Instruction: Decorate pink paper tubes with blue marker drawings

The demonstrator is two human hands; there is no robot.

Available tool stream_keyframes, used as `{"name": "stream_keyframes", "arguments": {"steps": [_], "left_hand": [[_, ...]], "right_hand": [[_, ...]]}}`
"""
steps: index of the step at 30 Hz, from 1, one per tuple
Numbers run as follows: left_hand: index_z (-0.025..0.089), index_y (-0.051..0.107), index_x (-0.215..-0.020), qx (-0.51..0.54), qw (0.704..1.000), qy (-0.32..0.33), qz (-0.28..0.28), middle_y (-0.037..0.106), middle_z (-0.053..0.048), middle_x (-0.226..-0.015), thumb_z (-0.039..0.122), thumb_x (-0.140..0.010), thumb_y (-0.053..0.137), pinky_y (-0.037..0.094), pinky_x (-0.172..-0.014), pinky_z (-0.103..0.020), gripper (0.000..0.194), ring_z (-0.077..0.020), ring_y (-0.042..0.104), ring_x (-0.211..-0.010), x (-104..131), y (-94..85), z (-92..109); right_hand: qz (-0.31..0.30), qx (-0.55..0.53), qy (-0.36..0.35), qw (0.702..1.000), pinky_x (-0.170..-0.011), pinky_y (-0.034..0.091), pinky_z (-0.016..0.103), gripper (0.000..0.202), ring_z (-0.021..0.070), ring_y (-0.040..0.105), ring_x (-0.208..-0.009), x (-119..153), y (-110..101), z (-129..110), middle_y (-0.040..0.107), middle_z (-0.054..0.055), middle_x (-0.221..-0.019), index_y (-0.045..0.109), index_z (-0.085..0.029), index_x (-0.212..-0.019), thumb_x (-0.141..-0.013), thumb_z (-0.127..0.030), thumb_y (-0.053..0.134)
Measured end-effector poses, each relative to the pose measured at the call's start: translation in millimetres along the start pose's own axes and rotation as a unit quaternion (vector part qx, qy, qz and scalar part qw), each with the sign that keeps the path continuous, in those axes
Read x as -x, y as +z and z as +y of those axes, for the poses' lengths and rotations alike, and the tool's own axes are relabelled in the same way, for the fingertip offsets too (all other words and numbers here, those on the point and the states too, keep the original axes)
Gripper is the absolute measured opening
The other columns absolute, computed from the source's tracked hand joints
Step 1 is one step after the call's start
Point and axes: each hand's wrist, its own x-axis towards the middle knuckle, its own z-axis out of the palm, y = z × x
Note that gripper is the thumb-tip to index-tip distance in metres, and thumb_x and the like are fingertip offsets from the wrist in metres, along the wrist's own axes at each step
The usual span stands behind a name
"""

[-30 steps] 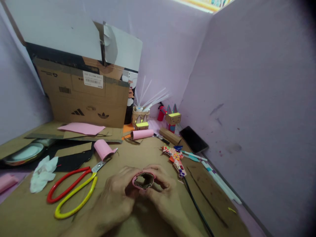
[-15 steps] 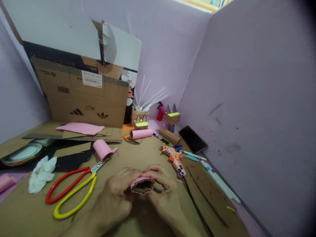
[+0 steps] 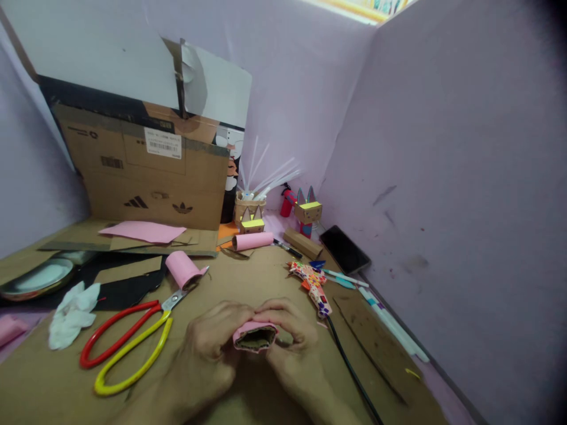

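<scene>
Between my two hands is a short cardboard tube covered in pink paper [image 3: 253, 327], its open, slightly flattened end facing me and brown cardboard showing inside. My left hand [image 3: 212, 342] grips its left side, and my right hand [image 3: 292, 339] grips the right side, with the fingertips of both meeting near the top. Left of my hands lie scissors [image 3: 165, 321] with one red and one yellow handle, the blade tips by a second pink tube [image 3: 182, 269]. A floral-patterned glue gun [image 3: 312, 286] rests to the right, its black cable running toward me.
A large cardboard box [image 3: 146, 177] stands at the back left. Behind my hands lie another pink tube [image 3: 254, 240], a brown cardboard tube [image 3: 303, 243] and a phone [image 3: 345, 249]. Crumpled white tissue [image 3: 73, 316] is at left; a cardboard strip [image 3: 372, 345] and glue sticks [image 3: 394, 324] are at right.
The pink tube's open end tips slightly, showing a little more of its top edge. Both hands keep their hold; the whole view shifts very slightly.
</scene>
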Motion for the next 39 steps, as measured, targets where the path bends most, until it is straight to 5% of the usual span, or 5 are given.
{"name": "stream_keyframes", "arguments": {"steps": [11, 21, 31, 35, 39], "left_hand": [[0.025, 0.064, -0.105, 0.024, 0.998, -0.059, 0.009, 0.069, -0.006, -0.097, 0.011, -0.077, 0.051, 0.049, -0.076, -0.027, 0.034, -0.0203, 0.063, -0.089, 3, 5.1, -5], [0.023, 0.053, -0.112, 0.173, 0.956, -0.238, -0.005, 0.067, -0.007, -0.106, 0.023, -0.068, 0.064, 0.050, -0.078, -0.032, 0.045, -0.0254, 0.064, -0.092, 0, 12.3, 9], [0.015, 0.051, -0.115, 0.464, 0.847, -0.250, -0.063, 0.065, -0.012, -0.112, 0.035, -0.067, 0.070, 0.048, -0.086, -0.040, 0.055, -0.0299, 0.059, -0.104, -4, 8.6, -7], [0.015, 0.051, -0.116, 0.469, 0.850, -0.228, -0.075, 0.063, -0.011, -0.115, 0.031, -0.068, 0.069, 0.044, -0.092, -0.041, 0.054, -0.0295, 0.057, -0.107, -3, 11.4, -7], [0.014, 0.053, -0.116, 0.416, 0.877, -0.229, -0.072, 0.063, -0.009, -0.116, 0.022, -0.069, 0.065, 0.044, -0.092, -0.038, 0.049, -0.0274, 0.056, -0.107, -2, 11.6, -3]], "right_hand": [[0.011, -0.002, 0.042, 0.999, -0.067, 0.049, 0.024, 0.031, 0.0163, 0.060, -0.076, 1, 0, -1, 0.065, 0.001, -0.081, 0.073, -0.026, -0.088, -0.064, -0.007, 0.073], [0.054, -0.136, 0.288, 0.946, -0.048, 0.045, 0.021, 0.040, 0.0120, 0.055, -0.055, -4, 8, -2, 0.060, -0.003, -0.073, 0.064, -0.020, -0.078, -0.042, -0.010, 0.081], [0.004, -0.167, 0.262, 0.950, -0.063, 0.048, 0.029, 0.050, 0.0179, 0.058, -0.069, -2, 2, 22, 0.067, 0.007, -0.084, 0.069, -0.016, -0.095, -0.053, -0.043, 0.079], [-0.090, -0.145, 0.253, 0.952, -0.069, 0.046, 0.032, 0.050, 0.0223, 0.059, -0.078, -7, -4, 10, 0.068, 0.009, -0.090, 0.070, -0.016, -0.100, -0.063, -0.049, 0.072], [-0.112, -0.106, 0.210, 0.965, -0.070, 0.042, 0.030, 0.039, 0.0215, 0.055, -0.079, -10, -6, 0, 0.064, 0.007, -0.086, 0.073, -0.015, -0.090, -0.066, -0.045, 0.069]]}}
